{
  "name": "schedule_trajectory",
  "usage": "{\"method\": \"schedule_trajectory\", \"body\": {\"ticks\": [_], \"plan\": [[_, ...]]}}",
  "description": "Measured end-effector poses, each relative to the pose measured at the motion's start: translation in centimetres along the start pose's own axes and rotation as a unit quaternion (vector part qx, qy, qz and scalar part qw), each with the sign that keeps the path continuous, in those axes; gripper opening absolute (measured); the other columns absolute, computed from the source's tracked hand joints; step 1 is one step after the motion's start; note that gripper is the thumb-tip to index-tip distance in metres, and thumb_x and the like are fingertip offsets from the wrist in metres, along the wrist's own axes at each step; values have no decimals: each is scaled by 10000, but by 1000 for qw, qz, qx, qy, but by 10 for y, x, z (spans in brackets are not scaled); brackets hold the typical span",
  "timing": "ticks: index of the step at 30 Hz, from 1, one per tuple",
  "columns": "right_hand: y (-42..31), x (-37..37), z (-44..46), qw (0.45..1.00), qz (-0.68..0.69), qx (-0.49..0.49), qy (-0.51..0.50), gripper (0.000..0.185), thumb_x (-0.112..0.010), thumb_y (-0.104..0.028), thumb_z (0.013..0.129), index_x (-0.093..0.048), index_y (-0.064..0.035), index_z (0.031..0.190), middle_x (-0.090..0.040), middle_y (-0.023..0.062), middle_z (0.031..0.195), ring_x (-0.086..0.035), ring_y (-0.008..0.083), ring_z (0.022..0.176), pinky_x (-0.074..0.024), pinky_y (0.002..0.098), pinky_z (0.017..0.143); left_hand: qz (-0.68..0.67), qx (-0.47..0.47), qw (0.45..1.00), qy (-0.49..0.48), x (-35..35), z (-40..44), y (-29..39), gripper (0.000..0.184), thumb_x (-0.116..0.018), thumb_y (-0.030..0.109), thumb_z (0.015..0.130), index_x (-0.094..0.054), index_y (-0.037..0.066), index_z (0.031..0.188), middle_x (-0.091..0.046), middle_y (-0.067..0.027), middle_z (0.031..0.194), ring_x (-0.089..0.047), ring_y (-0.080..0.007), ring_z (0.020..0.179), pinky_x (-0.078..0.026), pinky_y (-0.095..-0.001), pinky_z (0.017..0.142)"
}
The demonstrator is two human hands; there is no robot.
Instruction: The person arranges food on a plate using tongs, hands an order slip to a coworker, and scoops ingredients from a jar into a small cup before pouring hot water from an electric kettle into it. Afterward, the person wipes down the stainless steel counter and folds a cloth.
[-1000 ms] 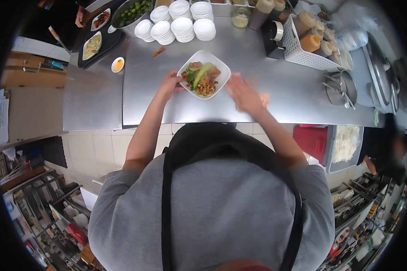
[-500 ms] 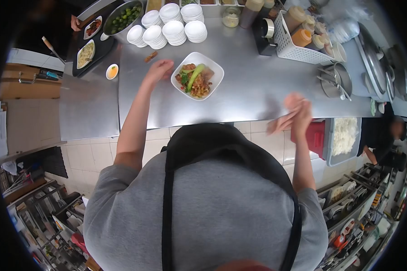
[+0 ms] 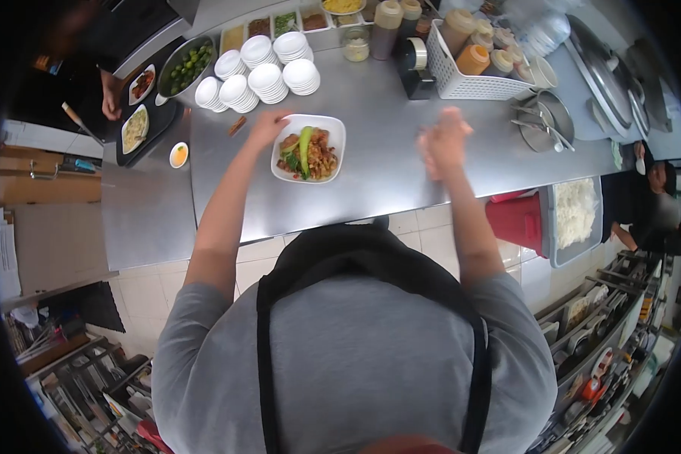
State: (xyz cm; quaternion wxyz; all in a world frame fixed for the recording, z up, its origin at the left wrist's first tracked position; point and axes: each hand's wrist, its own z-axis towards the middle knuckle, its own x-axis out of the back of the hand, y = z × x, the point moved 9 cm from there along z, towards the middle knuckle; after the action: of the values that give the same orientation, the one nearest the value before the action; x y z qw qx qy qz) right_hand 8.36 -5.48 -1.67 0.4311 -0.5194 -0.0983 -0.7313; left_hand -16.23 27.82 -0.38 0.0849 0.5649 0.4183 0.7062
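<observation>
Bowl (image 3: 336, 130): you're likely positioning it; keep level
Left hand (image 3: 266, 129): at rim, grip unclear
Right hand (image 3: 444, 144): blurred, can't tell

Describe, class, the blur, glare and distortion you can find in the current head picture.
Head view: the right hand is smeared, probably by motion, while the white bowl reads fairly clearly; head view: pale glare spreads over the steel counter; head view: wide-angle distortion seems to tilt the shelves at lower right, and black rounded corners frame the picture.
</observation>
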Motion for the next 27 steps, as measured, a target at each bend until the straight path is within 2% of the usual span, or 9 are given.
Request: {"method": "schedule_trajectory", "body": {"ticks": [2,4,6,8,13,19,21,24,27], "plan": [[-73,-21,-5,995,-13,100,14,551,-586,-363,757,-420,-35,1167,-427,120,1236,-332,288,1195,-280,419,950,-49,74,996,24,11,-19,-34,261,-579,96,773,-613,81,1032,-626,-111,876,-607,-203,715,-491,-303,639],[-134,-33,-21,853,482,-70,-189,622,-592,-379,741,-391,-42,1223,-420,116,1248,-332,284,1199,-265,414,973,-97,140,985,26,17,-38,-59,265,-567,93,780,-603,72,1041,-617,-106,857,-610,-191,712,-505,-296,621],[-213,2,-43,960,83,225,-147,604,-601,-386,737,-406,-49,1198,-450,107,1179,-375,265,1142,-268,403,979,-214,212,953,24,14,-57,-81,284,-528,66,790,-556,39,1072,-594,-100,842,-617,-186,722,-533,-294,604],[-246,24,-76,908,205,351,-102,574,-609,-396,726,-433,-67,1163,-458,72,1168,-380,245,1129,-254,396,997,-262,255,931,15,15,-77,-73,306,-510,55,791,-519,25,1096,-589,-107,873,-620,-200,740,-538,-309,635],[-203,38,-128,849,157,389,-323,633,-640,-300,702,-402,-186,1277,-357,24,1346,-302,236,1254,-233,395,1038,-442,309,842,-23,-3,-110,-50,366,-427,26,803,-442,33,1169,-570,-124,1020,-610,-219,854,-515,-324,760],[-82,87,-138,909,125,375,-135,416,-612,-133,686,-579,-151,1101,-578,43,1084,-551,248,1009,-472,319,822,-532,289,796,-9,-17,-118,-43,366,-395,15,803,-423,-9,1168,-545,-171,1090,-586,-269,950,-511,-367,795],[-39,84,-127,935,208,113,-264,272,-576,-93,764,-612,-95,1034,-628,69,877,-613,226,805,-509,295,643,-530,280,800,0,-25,-122,-42,359,-402,9,795,-442,-10,1151,-563,-169,1062,-597,-270,925,-519,-374,778],[-14,99,-102,934,309,-162,-78,230,-551,-201,859,-591,15,928,-618,85,797,-580,125,676,-479,250,619,-530,250,811,15,-25,-114,-20,349,-426,-3,764,-487,-12,1108,-607,-154,980,-621,-271,864,-532,-392,751],[-33,16,-95,639,675,-345,-127,422,-457,-384,894,-515,-11,1083,-590,91,986,-573,156,878,-474,274,747,-551,236,799,-52,-40,-114,23,393,-432,-10,746,-460,-14,1138,-576,-164,1042,-613,-266,892,-531,-394,755]]}}
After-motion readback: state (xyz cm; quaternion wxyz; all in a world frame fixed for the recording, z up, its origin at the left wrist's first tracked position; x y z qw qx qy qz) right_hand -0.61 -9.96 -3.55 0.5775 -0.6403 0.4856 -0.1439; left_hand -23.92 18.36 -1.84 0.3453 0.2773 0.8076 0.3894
